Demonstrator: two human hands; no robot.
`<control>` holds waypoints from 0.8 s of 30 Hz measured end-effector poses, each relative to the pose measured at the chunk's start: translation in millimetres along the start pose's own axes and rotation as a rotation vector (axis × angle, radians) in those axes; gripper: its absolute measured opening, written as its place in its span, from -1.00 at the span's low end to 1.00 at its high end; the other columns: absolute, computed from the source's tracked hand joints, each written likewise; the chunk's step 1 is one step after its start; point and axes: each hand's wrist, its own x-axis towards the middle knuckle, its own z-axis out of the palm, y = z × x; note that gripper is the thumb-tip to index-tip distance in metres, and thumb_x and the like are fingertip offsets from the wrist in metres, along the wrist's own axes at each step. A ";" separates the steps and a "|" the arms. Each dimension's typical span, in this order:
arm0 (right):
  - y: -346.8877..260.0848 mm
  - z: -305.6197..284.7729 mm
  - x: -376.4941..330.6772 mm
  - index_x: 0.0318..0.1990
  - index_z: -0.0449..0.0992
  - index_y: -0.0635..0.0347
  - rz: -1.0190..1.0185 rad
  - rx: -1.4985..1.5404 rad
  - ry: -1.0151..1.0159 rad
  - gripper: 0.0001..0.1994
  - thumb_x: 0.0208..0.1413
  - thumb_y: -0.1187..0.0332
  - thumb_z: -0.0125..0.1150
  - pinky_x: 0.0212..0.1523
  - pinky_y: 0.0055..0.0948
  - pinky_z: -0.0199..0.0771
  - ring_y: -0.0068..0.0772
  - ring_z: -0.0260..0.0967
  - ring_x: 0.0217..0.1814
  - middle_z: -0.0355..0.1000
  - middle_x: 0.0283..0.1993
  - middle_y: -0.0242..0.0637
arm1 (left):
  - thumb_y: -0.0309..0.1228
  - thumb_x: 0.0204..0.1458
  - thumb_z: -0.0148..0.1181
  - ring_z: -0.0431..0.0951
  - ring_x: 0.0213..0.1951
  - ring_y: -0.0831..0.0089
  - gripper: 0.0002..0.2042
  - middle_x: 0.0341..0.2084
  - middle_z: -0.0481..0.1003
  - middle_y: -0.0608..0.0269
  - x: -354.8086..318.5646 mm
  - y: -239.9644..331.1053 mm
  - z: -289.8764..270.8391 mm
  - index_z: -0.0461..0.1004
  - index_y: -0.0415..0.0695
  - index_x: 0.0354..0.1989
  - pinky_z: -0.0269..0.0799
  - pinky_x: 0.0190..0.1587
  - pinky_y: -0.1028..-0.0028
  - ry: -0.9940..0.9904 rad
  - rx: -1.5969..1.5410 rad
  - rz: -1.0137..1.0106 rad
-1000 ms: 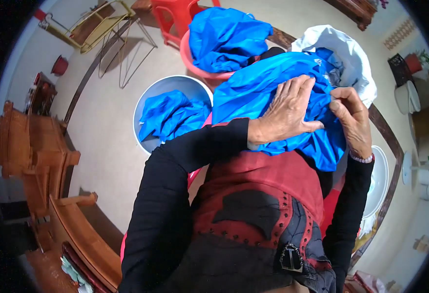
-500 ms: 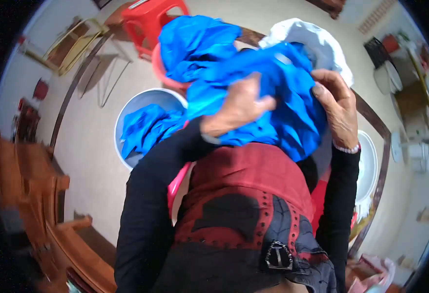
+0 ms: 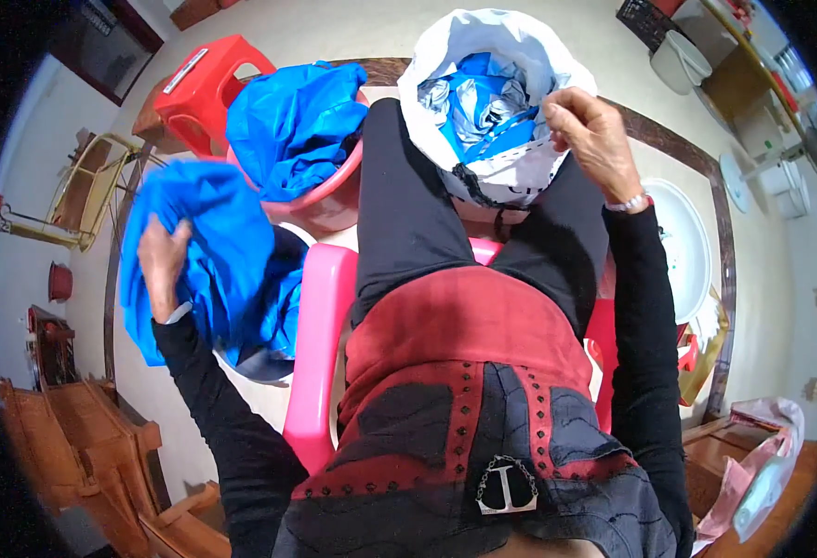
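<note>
A blue garment (image 3: 222,209) of smooth, thin cloth hangs from my left hand (image 3: 162,265), whose fingers are closed on it. The cloth spreads over a round grey basin (image 3: 285,249) at my left and covers much of it. More blue cloth shows inside that basin. My right hand (image 3: 596,139) hovers by the right rim of a white sack (image 3: 562,65), thumb and fingers drawn together. Whether it pinches the rim or anything else I cannot make out. Crumpled blue and silvery fabric (image 3: 483,102) lies in the sack, which stands between my knees.
A pink tub (image 3: 334,200) heaped with blue cloth (image 3: 297,130) stands ahead on the left, beside a red stool (image 3: 194,93). I sit on a pink plastic chair (image 3: 318,344). To the right is a white round basin (image 3: 683,242); wooden furniture (image 3: 101,446) fills the lower left.
The blue garment has left my lap, carried by my left hand to the left over the grey basin. My right hand has released it. The sack's contents now show.
</note>
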 end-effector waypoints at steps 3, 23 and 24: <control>11.2 11.7 1.5 -0.24 0.49 0.22 -0.214 -0.439 0.016 -0.82 0.12 0.29 0.19 -0.41 -0.53 0.41 -0.51 0.34 -0.48 0.38 -0.47 -0.37 | -0.37 -0.11 0.24 0.55 -0.28 0.10 -0.65 -0.38 0.50 -0.14 -12.3 1.1 52.9 0.44 -0.30 -0.16 0.43 -0.22 0.23 -0.575 0.143 -0.058; 0.8 24.7 -25.5 -0.31 0.47 0.10 -0.218 -1.130 -0.292 -0.80 -0.03 0.22 0.24 -0.27 -0.20 0.46 -0.04 0.41 -0.25 0.47 -0.39 -0.15 | -0.48 -0.10 0.11 0.49 -0.23 0.26 -0.80 -0.40 0.43 0.15 -30.3 329.4 90.2 0.41 -0.18 -0.25 0.32 -0.08 0.31 0.157 -0.468 1.257; -8.3 26.3 -13.7 -0.31 0.47 0.10 -0.220 -1.127 -0.296 -0.80 -0.03 0.22 0.24 -0.27 -0.20 0.46 -0.04 0.41 -0.25 0.47 -0.39 -0.15 | -0.48 -0.11 0.10 0.48 -0.28 0.26 -0.83 -0.42 0.43 0.15 -31.5 327.7 98.2 0.39 -0.17 -0.30 0.32 -0.12 0.33 0.142 -0.436 1.262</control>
